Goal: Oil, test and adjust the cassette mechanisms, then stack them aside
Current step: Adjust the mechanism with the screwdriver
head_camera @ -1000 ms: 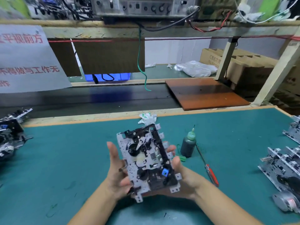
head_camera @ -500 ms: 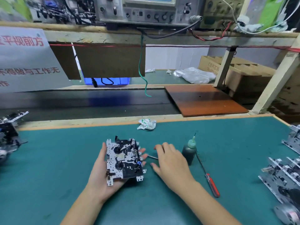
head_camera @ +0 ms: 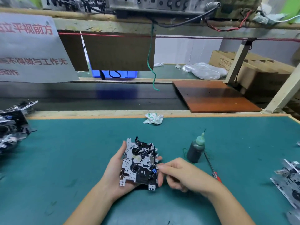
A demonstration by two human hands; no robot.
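A cassette mechanism (head_camera: 138,161), a perforated metal plate with black parts and a small blue piece, lies face up in my left hand (head_camera: 116,173), which grips it from below with the thumb along its left edge and fingertips showing at its right edge. My right hand (head_camera: 178,173) pinches a thin metal tool (head_camera: 153,164) whose tip touches the mechanism's right side near the blue piece. A dark oil bottle (head_camera: 195,150) with a green nozzle stands upright just right of the hands.
A red-handled screwdriver (head_camera: 212,168) lies right of the bottle on the green mat (head_camera: 65,159). Stacked mechanisms sit at the left edge (head_camera: 13,127) and right edge (head_camera: 289,181). A crumpled wrapper (head_camera: 153,118) lies by the far rim, a conveyor belt behind it.
The mechanism was lowered from both hands into my left hand alone. My right hand reached to the mat, picked up the thin tool and brought its tip to the mechanism.
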